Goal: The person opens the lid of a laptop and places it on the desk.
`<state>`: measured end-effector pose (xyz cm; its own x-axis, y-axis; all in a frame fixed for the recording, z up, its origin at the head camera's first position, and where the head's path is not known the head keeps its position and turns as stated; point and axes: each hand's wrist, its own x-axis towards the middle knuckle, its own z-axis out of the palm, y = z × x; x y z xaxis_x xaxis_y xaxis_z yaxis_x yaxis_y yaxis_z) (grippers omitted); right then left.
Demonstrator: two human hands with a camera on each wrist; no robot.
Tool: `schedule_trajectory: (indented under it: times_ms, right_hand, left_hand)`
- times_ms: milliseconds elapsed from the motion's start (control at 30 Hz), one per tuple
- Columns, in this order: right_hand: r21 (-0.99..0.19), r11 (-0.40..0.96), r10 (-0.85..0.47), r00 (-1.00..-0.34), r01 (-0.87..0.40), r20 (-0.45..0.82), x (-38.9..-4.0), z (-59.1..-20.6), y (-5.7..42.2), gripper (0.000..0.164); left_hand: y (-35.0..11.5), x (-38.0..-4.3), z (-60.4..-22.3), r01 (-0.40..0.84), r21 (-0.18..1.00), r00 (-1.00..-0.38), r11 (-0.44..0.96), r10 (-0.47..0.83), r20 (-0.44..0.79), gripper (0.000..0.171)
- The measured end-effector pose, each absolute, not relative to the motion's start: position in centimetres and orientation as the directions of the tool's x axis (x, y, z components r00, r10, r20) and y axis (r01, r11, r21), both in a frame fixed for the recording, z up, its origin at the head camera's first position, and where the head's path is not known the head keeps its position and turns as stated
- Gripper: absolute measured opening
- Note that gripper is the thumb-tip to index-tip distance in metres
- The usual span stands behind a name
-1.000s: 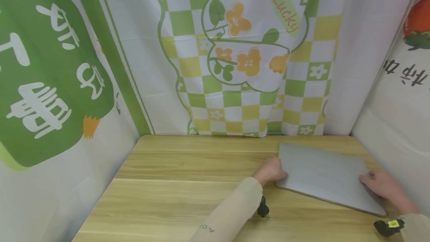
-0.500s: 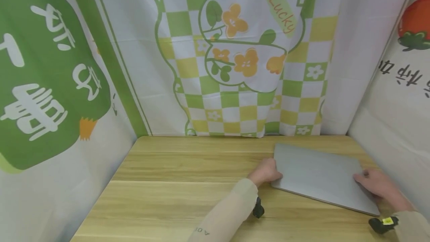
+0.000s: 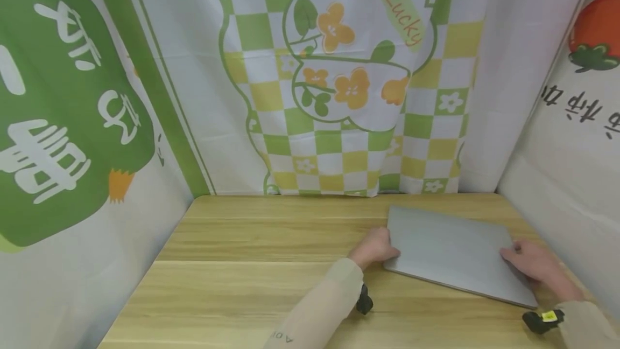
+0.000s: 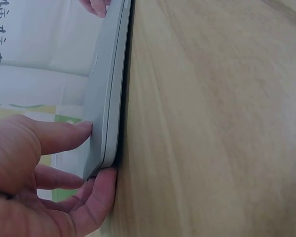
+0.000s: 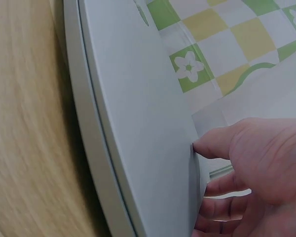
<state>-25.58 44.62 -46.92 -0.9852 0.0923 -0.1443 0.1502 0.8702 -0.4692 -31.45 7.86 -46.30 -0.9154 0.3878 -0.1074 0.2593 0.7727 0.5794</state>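
A closed silver laptop (image 3: 450, 249) lies at an angle over the right part of the wooden table. My left hand (image 3: 375, 248) grips its left end; in the left wrist view the thumb rests on the lid and the curled fingers (image 4: 101, 197) reach under the corner. On the opposite end, my right hand (image 3: 533, 263) pinches the side edge, thumb on the lid in the right wrist view, with the fingertips partly hidden behind the laptop (image 5: 138, 118). A dark shadow runs along the underside of the front edge.
The wooden table (image 3: 232, 279) stretches away to the left of the laptop. A checkered cloth (image 3: 339, 149) hangs behind its far edge. Printed white cloth walls (image 3: 571, 176) stand close at the right and left. A small black device sits at each wrist.
In the head view, the laptop and both hands have shifted slightly left, but the background has shifted left too. The grip of both hands looks the same.
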Motion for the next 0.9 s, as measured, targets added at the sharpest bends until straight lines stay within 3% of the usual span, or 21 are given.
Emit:
schedule_trajectory:
  times_ms: [300,667,900]
  right_hand:
    - [-0.444,0.889,0.073,-0.992,0.112,-0.105,-25.3,-46.9,43.8,0.049]
    - [-0.443,0.89,0.051,-0.99,0.105,-0.132,-25.5,-46.9,42.9,0.068]
    - [-0.448,0.887,0.044,-0.987,0.109,-0.154,-25.6,-46.8,42.4,0.074]
  left_hand:
    - [7.3,-31.2,-46.2,0.276,0.534,-0.92,0.799,0.381,-0.094,0.027]
    - [6.3,-31.1,-46.2,0.247,0.553,-0.921,0.795,0.369,-0.12,0.038]
    - [5.4,-30.7,-45.9,0.204,0.606,-0.917,0.769,0.366,-0.155,0.03]
